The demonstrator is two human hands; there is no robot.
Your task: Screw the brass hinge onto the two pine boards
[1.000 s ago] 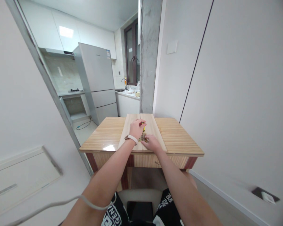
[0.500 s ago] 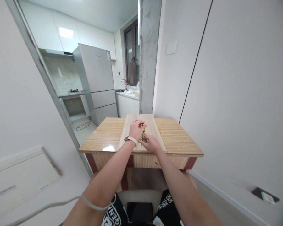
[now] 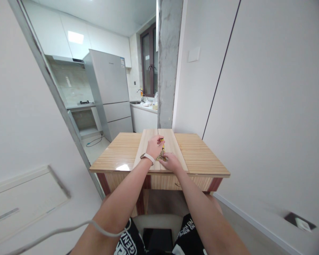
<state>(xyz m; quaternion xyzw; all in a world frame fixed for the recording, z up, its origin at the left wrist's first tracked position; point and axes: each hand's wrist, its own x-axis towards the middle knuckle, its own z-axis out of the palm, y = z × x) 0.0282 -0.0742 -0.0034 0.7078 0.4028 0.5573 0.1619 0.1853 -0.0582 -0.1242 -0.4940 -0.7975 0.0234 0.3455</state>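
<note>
My left hand, with a pale-banded watch on its wrist, pinches the yellow-and-black handle of a screwdriver, which stands roughly upright. Below it a brass-coloured metal piece, like a hinge, lies at the seam between two pale wooden boards. Close to the screwdriver's lower end is my right hand, its fingers closed at the metal piece. Whatever those fingertips grip is too small and too covered to make out.
The boards rest on a striped wooden table with a drawer in front. A white cable crosses my left forearm. Past the table stand a grey pillar and a silver refrigerator; a white wall rises on the right.
My left hand and the screwdriver handle have shifted slightly, with the handle now a little more upright. My right hand stays at the metal piece.
</note>
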